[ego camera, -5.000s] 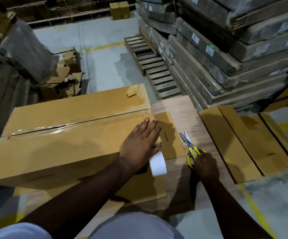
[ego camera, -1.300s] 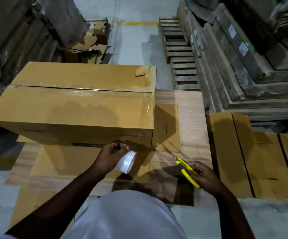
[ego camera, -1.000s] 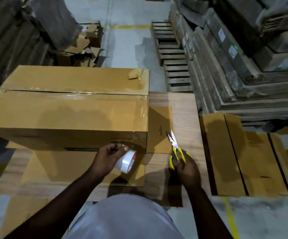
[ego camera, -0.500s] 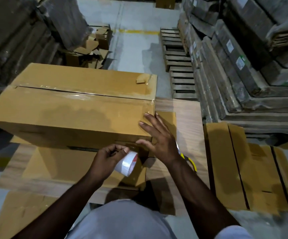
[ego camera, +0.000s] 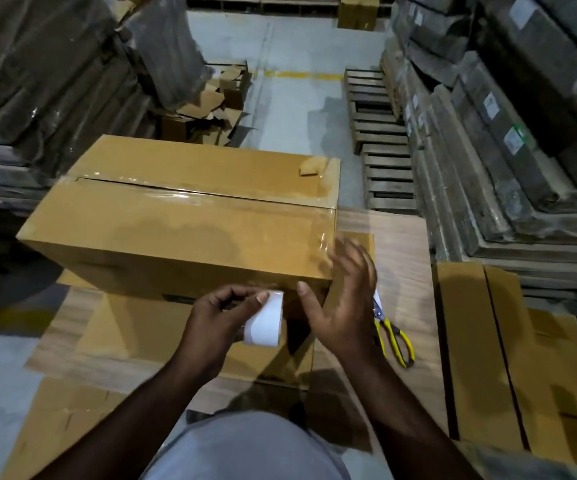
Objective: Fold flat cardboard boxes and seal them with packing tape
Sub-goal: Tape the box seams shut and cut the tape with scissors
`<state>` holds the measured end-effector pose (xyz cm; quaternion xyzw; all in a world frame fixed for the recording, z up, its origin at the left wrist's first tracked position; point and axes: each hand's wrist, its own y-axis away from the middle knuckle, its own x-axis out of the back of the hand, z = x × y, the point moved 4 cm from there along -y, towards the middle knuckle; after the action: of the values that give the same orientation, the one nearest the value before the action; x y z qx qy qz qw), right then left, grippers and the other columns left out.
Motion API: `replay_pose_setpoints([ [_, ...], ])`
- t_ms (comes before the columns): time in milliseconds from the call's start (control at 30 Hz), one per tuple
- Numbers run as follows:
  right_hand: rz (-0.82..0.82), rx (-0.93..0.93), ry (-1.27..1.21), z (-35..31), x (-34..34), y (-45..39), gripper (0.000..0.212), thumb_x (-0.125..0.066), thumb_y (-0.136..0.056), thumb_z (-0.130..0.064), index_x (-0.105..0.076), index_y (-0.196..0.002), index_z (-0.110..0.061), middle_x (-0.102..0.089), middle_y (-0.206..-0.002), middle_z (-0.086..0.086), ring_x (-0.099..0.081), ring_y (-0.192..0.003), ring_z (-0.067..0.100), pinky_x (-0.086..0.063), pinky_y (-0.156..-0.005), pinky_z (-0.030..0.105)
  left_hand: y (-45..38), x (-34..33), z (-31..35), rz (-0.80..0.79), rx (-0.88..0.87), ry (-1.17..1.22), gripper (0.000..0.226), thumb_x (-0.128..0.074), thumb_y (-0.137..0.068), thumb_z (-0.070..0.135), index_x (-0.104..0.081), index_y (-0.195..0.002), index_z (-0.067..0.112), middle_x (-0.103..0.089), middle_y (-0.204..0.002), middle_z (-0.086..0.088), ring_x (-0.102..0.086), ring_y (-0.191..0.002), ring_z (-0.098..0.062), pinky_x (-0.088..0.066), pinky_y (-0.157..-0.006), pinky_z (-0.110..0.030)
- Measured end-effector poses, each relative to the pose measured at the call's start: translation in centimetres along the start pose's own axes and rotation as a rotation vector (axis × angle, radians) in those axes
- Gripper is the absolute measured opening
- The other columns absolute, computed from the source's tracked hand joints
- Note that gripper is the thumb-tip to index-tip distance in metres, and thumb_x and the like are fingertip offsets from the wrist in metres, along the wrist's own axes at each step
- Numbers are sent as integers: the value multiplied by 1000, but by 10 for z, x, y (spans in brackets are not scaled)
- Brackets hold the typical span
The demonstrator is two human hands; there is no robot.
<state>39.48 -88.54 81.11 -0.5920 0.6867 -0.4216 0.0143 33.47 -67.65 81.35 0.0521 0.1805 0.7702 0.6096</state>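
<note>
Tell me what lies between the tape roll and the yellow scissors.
In the head view, the open right hand lies between the tape roll, held by the left hand, and the scissors.

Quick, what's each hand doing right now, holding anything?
Left hand: grips the roll of tape.
Right hand: open, holds nothing, fingers spread at the box corner.

wooden pallets [ego camera: 380, 140] | wrapped stacks [ego camera: 494, 140], contents unclear | cardboard scraps [ego camera: 211, 112] on floor
</note>
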Motion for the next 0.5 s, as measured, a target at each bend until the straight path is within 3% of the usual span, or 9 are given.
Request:
replay_pose_setpoints([
  [33,80,-5,-98,-19,6,5,38,-74,-92,-35,-68,-112,-3,-64,-131,10,-58,-127,29,-47,-105,52,0,0,7,9,-19,42,23,-77,-84,23,-78,-100,6,-75,-106,-14,-71,-89,-24,-55,-62,-37],
  [100,-6,-102,-271,-54,-3,11,34,-70,-95,-44,-67,-96,-10,-67,-103,-3,-65,-100,16,-54,-85,43,0,-1,20,13,-43,133,18,-74,-87,16,-76,-101,5,-76,-103,-11,-72,-88,-22,-57,-63,-35],
  [167,-177,-304,-401,-75,-26,15,40,-73,-90,-58,-60,-102,-22,-67,-98,-10,-67,-93,10,-58,-77,38,-1,4,33,25,-74,194,15,-74,-87,12,-75,-100,5,-75,-97,-7,-72,-87,-17,-57,-65,-31],
  [233,-260,-452,-520,-82,-46,16,35,-79,-87,-50,-56,-107,-33,-70,-103,-8,-72,-96,16,-61,-79,49,-8,19,41,44,-150,160,15,-79,-85,16,-76,-97,9,-71,-103,-7,-68,-95,-17,-55,-70,-29],
  [300,-387,-504,-540,-87,-61,11,39,-80,-83,-48,-57,-113,-38,-70,-110,-9,-71,-104,14,-62,-84,48,-14,39,50,39,-200,128,19,-88,-80,25,-78,-93,14,-66,-115,-8,-66,-103,-19,-54,-74,-34],
  [367,-508,-370,-345,-98,-74,3,37,-75,-84,-57,-63,-109,-33,-65,-106,-16,-60,-106,3,-54,-89,37,-20,58,57,10,-187,151,26,-91,-71,33,-79,-89,18,-66,-120,-5,-67,-105,-18,-55,-77,-38],
  [433,-512,-182,-195,-117,-93,-6,30,-66,-93,-53,-65,-91,-23,-61,-89,-13,-53,-95,7,-44,-88,38,-26,83,66,-12,-211,140,25,-94,-69,32,-79,-84,19,-66,-118,-1,-68,-105,-15,-57,-79,-34],
  [500,-525,-172,-236,-134,-117,-12,37,-60,-99,-48,-69,-93,-13,-65,-93,-3,-54,-99,13,-45,-94,40,-35,114,81,-45,-288,72,15,-92,-74,22,-78,-80,20,-64,-117,0,-66,-109,-17,-56,-82,-34],
])
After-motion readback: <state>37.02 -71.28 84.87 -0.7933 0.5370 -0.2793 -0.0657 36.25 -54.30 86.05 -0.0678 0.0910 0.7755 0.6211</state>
